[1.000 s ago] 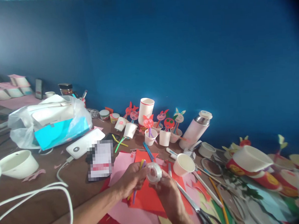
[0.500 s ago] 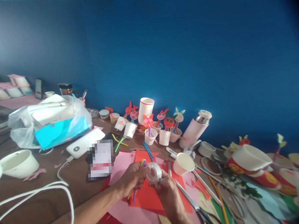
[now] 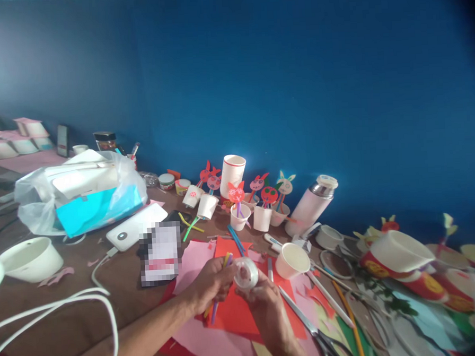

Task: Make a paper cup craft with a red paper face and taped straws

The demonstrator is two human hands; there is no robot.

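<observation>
My left hand (image 3: 209,284) is closed around a few coloured straws (image 3: 226,260), yellow and purple, whose ends stick out above and below the fist. My right hand (image 3: 263,301) grips a clear roll of tape (image 3: 245,272), held up between both hands, and the left fingertips touch the roll's edge. Both hands hover over red paper (image 3: 236,311) and pink paper (image 3: 194,262) on the brown table.
Scissors (image 3: 309,328) lie right of my hands. An empty paper cup (image 3: 292,261) stands just beyond. Small cups with paper animal faces (image 3: 239,212), a stack of cups (image 3: 231,174) and a flask (image 3: 310,206) line the blue wall. A plastic bag (image 3: 79,194), power bank (image 3: 134,226) and white cable (image 3: 69,306) sit left.
Almost nothing: the hands shifted the tape roll and straws very slightly, and the view drifted a touch.
</observation>
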